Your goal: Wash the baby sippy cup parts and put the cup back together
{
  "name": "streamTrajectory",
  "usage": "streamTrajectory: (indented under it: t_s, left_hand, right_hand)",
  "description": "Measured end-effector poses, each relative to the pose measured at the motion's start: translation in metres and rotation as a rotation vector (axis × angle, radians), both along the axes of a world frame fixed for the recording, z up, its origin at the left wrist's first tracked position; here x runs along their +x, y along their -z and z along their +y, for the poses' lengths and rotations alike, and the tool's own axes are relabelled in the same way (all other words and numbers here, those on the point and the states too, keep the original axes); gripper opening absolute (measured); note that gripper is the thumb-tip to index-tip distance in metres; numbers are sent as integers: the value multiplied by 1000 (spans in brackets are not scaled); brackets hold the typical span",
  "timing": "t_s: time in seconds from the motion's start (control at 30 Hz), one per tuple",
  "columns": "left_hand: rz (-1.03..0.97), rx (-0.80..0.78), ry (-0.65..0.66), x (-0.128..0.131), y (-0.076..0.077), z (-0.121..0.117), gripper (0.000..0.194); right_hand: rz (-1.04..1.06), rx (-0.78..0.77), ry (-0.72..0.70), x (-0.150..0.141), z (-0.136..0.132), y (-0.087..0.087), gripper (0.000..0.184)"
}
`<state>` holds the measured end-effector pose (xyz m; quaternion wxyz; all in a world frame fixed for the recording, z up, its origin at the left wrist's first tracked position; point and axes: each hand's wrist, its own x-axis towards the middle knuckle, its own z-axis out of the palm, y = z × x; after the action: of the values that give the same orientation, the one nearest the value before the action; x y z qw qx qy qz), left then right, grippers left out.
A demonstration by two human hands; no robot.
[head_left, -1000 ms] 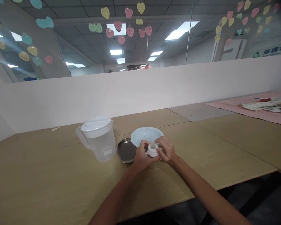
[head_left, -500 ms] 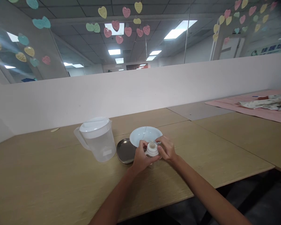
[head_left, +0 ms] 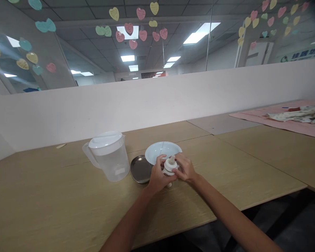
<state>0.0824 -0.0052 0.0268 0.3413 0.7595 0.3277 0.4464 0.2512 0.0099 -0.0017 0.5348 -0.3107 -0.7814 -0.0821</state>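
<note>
A baby bottle (head_left: 169, 168) with a white collar and a translucent teat on top is between my hands, at the near rim of the white bowl (head_left: 154, 148). My left hand (head_left: 156, 177) is closed around its left side, thumb across the front below the collar. From the right, my right hand (head_left: 186, 168) grips the collar, its thumb on the near side. The teat leans slightly up and to the right. Most of the bottle's body is hidden behind my fingers; a small pale end (head_left: 169, 184) shows beneath them.
A clear plastic pitcher (head_left: 112, 162) with a white lid stands to the left. Between it and my left hand lies a dark metal tray (head_left: 140, 169), partly under the bowl's edge. A pink cloth (head_left: 307, 127) with items on it covers the far right table.
The bottle's top has tipped, so the teat now shows from the side, rather than end-on. My right fingers have shifted closer around the collar. Pitcher, bowl and tray have stayed put.
</note>
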Motion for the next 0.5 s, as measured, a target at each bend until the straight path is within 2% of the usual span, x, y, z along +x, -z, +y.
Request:
streamTrajectory:
  t_s: [0.13,0.2,0.33,0.43,0.5]
  left_hand:
    - [21,-14,-79,0,0,-1,48]
    - [-5,-26,-97,1,1,-1,52]
    - [-44,-36,-37,2,3,-1,66]
    - [-24,-15,-48,3,4,0,73]
    - [-2,10,-65,2,4,1,73]
  right_hand:
    - [1,-49,-2,-3,-2,-3,33]
    - [34,-46,27,-4,-4,-3,28]
    - [190,-73,102,-7,-6,-1,30]
    - [381,-212,115,-9,-3,-1,34]
    - [570,-364,44,-10,2,-4,37]
